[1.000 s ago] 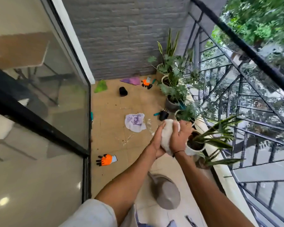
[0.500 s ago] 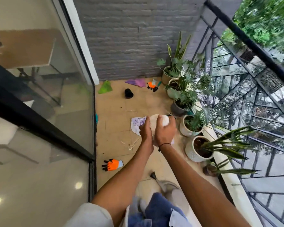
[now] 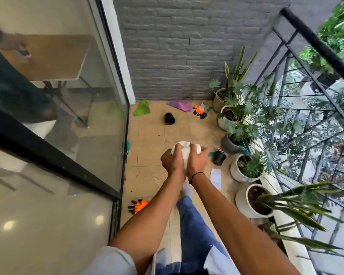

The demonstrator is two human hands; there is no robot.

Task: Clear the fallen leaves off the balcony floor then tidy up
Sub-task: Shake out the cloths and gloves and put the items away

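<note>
Both hands, left hand (image 3: 172,162) and right hand (image 3: 197,163), fingers clamped round white bundle (image 3: 184,148), now carried leftward from pots to mid-floor, chest height. Orange glove (image 3: 136,205) near-left, paper slip (image 3: 216,178) still on balcony floor (image 3: 147,139) — tidying unfinished.

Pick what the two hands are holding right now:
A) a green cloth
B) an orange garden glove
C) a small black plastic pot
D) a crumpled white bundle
D: the left hand and right hand both grip a crumpled white bundle between them, above the tiled floor.
</note>
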